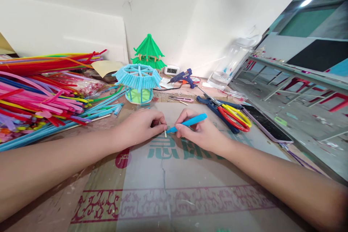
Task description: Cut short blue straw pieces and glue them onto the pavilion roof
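Observation:
My left hand [144, 125] is closed in a pinch on a small pale stick [165, 133] that rests on the cardboard sheet [168, 174]. My right hand [198, 134] grips a blue craft knife [189, 122] like a pen, with its tip touching the stick. Both hands lie on the cardboard, almost touching each other. A blue model pavilion [138, 81] stands just behind my left hand, and a green model pavilion [148, 53] stands farther back by the white wall.
A big heap of coloured straws and pipe cleaners [40, 87] fills the left side. At the right lie a blue glue gun [182, 77], several scissors [231, 112], a phone [268, 125] and the table edge. A small clock [171, 70] stands at the back.

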Demonstrator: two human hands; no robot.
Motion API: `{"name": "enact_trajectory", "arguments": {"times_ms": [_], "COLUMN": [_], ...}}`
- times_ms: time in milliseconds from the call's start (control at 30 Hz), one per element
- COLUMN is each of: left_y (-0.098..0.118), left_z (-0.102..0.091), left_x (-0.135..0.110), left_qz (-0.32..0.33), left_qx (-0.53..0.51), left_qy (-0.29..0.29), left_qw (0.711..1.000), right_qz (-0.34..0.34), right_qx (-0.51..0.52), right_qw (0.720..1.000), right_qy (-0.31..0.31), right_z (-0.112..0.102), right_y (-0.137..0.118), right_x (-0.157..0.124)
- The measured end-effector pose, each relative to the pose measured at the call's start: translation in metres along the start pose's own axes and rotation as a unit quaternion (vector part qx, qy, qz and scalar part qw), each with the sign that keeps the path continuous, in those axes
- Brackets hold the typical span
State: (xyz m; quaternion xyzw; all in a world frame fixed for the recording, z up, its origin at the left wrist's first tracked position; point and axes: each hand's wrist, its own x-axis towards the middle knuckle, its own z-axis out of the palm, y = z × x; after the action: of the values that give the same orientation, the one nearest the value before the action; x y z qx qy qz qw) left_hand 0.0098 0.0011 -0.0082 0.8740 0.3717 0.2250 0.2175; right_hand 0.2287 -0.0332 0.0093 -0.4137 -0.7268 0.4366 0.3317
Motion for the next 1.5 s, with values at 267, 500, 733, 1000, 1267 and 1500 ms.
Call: {"name": "enact_trajectory", "arguments": {"times_ms": [267, 500, 733, 1000, 1267, 1500], "left_y": [-0.0019, -0.0014, -0.0035, -0.0021, -0.0024, -0.0014], "left_z": [0.0012, 0.001, 0.0018, 0.0012, 0.0003, -0.0007], "left_x": [0.0002, -0.0001, 0.0002, 0.0, 0.0, 0.0002], "left_qz": [0.003, 0.001, 0.006, 0.003, 0.0, -0.009], "left_qx": [0.004, 0.003, 0.001, 0.006, 0.005, -0.002], "left_qy": [-0.001, -0.004, 0.001, 0.001, -0.011, -0.022], "left_qw": [1.0, 1.0, 1.0, 1.0, 1.0, 1.0], "right_qz": [0.008, -0.01, -0.006, -0.006, -0.014, -0.011], "right_qx": [-0.019, -0.024, -0.048, -0.054, -0.025, -0.055], "right_qw": [1.0, 1.0, 0.999, 0.998, 1.0, 0.998], "right_qy": [-0.019, -0.01, -0.021, -0.021, -0.005, -0.019], "right_z": [-0.0011, -0.001, -0.0017, -0.001, -0.0019, -0.0016], "right_y": [-0.0013, 0.0005, -0.0027, -0.0022, 0.0007, -0.002], "right_x": [-0.0028, -0.0013, -0.0034, -0.0027, -0.0018, -0.0034]}}
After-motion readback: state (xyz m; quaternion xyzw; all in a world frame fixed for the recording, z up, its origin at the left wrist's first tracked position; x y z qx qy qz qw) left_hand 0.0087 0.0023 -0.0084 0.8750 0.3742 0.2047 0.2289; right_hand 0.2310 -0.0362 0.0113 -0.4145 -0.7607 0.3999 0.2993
